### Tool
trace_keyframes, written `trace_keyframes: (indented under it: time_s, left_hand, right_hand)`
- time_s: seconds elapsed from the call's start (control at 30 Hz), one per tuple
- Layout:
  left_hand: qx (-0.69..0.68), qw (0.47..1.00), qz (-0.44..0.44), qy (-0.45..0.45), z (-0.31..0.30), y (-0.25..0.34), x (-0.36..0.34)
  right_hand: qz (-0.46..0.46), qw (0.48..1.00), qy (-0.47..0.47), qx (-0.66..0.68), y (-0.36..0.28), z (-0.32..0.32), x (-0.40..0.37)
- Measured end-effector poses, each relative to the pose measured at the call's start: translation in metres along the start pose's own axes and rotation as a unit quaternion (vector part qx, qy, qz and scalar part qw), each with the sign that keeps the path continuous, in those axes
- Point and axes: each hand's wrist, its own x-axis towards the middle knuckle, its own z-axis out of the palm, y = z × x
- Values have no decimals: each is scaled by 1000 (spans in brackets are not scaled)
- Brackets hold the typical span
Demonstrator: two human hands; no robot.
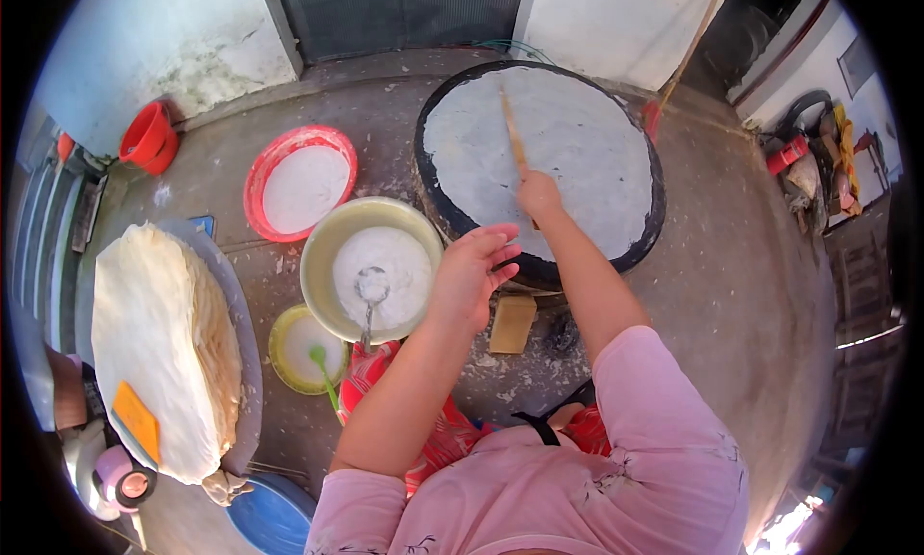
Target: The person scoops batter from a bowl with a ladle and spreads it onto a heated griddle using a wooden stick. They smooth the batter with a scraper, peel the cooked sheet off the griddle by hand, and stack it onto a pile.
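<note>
My right hand is closed around a thin wooden spreader, which points away from me across a large round griddle. A pale layer of batter covers most of the griddle's surface, inside its dark rim. Nothing is in my left hand; its fingers are slightly curled and apart, near the griddle's front left edge. Beside that hand stands a cream-coloured basin of white batter, with a metal ladle resting in it.
Behind the basin is a red basin of white powder or batter. A small yellow bowl holds a green spoon. At left, a tall stack of thin flatbreads carries an orange scraper. A brick-like block lies before the griddle.
</note>
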Motion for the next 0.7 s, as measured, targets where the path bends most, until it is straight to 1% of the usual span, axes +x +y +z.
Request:
trace_keyframes:
  time_s: [0.07,0.1,0.13,0.17,0.2,0.23,0.27,0.3,0.37,0.4,0.47,0.5,0.57,0.6,0.67,0.7]
  left_hand:
    - [-5,1000,3,1,0,1,0]
    - [-5,1000,3,-2,-1,2,1]
    - [-6,1000,2,3,-1,2,1]
    - [-7,1000,0,9,-1,2,1]
    - [-6,1000,-2,6,-1,3,1]
    - [-4,1000,1,8,0,4,-1]
    - [-1,1000,3,8,1,4,-1]
    - [1,1000,-1,4,2,4,-3]
    - [5,1000,3,4,3,4,-5]
    - [7,1000,1,0,3,4,-6]
    - [10,1000,-2,-1,3,3,-7]
    - [10,1000,-1,-2,3,1,-6]
    - [13,1000,-9,0,3,-1,-5]
    - [12,1000,-8,0,2,-3,-4]
    - [12,1000,-19,-13,3,-6,-2]
    - [12,1000,-18,-12,4,-7,-2]
  right_hand:
    - [-88,996,1,11,3,-1,-10]
    - [-87,996,4,9,3,-11,-21]
    - [15,983,-69,170,0,-29,-37]
    - [117,929,-138,324,1,-41,-47]
    - [119,928,-135,325,11,-46,-51]
    - [180,860,-141,455,26,-53,-54]
    - [236,771,-142,574,39,-59,-57]
    - [239,770,-137,575,50,-62,-59]
    - [259,791,-24,554,70,-64,-63]
    - [261,790,-20,555,77,-67,-67]
    - [218,803,-35,553,88,-71,-73]
    - [217,803,-34,553,85,-73,-76]
    - [204,826,-88,518,78,-78,-79]
    - [203,827,-88,517,72,-78,-78]
    - [159,835,-130,511,58,-76,-71]
    - [158,835,-131,511,52,-76,-66]
